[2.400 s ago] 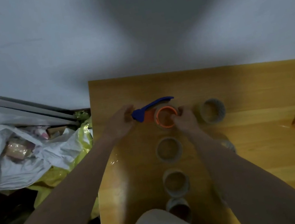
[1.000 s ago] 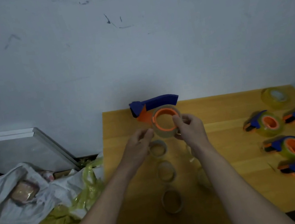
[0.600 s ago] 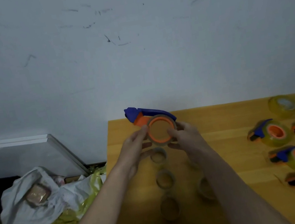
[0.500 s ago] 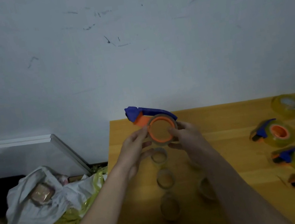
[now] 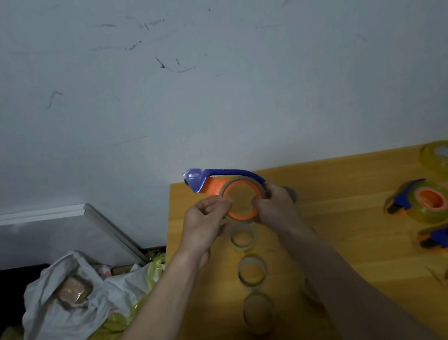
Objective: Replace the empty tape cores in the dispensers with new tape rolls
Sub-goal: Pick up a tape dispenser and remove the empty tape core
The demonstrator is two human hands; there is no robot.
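**Dispenser lifted off table, core coming off hub**

I have the blue-and-orange dispenser (image 5: 228, 187) up in the air over the far left part of the wooden table (image 5: 342, 209); a couple of seconds back it was lying flat on the tabletop between my hands, now it's raised and turned so the orange hub faces me. My right hand (image 5: 274, 205) is curled round the right side of the hub and carries the weight. My left hand (image 5: 207, 226) has moved from the blue nose end to the hub's left rim, thumb and fingers pinching there, on what looks like the thin brown empty core (image 5: 230, 187) round the hub. Can't tell if the core has started sliding.

My read: this is the strip-the-core step for this dispenser, new roll not fitted yet.

Three bare cores (image 5: 251, 272) sit in a column on the table under my hands, so several swaps look done. Loaded dispensers (image 5: 427, 202) with yellowish tape are grouped at the right edge. One spare tape roll (image 5: 444, 158) lies at the far right corner, well apart from my hands, likely next. Bags (image 5: 69, 296) piled left of table.
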